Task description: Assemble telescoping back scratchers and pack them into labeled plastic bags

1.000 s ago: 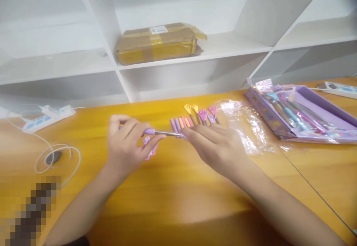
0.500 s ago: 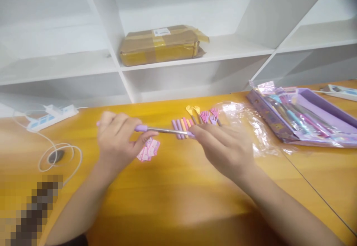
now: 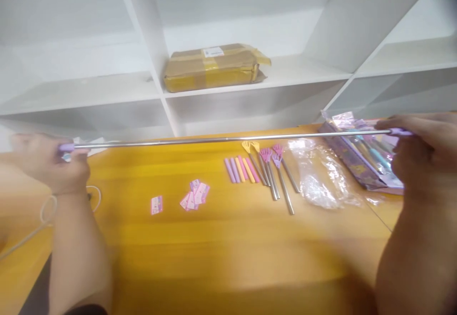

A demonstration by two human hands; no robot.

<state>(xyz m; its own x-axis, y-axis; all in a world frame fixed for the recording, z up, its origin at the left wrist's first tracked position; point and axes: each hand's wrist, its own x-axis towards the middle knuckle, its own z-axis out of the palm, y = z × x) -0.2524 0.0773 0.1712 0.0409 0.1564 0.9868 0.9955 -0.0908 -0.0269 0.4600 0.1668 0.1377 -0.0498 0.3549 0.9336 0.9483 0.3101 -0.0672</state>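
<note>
A long, thin, silver metal rod with lilac end pieces [image 3: 214, 140] is spanning the view almost level, held above the yellow-brown wooden table [image 3: 178, 258]. The left hand [image 3: 53, 165] is clasping one lilac end; the right hand [image 3: 426, 143] is gripping the other and partly hiding it. The hands are standing well apart, the rod bridging them. On the table, six lilac, orange and pink stick-shaped handles [image 3: 240, 170] are lying side by side, near silver rods with yellow, magenta and lilac hand-shaped heads [image 3: 270, 177]. Small pink-and-white printed cards [image 3: 194, 195] are overlapping in a cluster, a single similar card [image 3: 156, 205] lying apart. Crumpled clear plastic wrapping [image 3: 321, 177] is resting beside a purple patterned box [image 3: 357, 167]. A brown taped cardboard parcel [image 3: 214, 70] is sitting on the white shelf [image 3: 303, 70].
</note>
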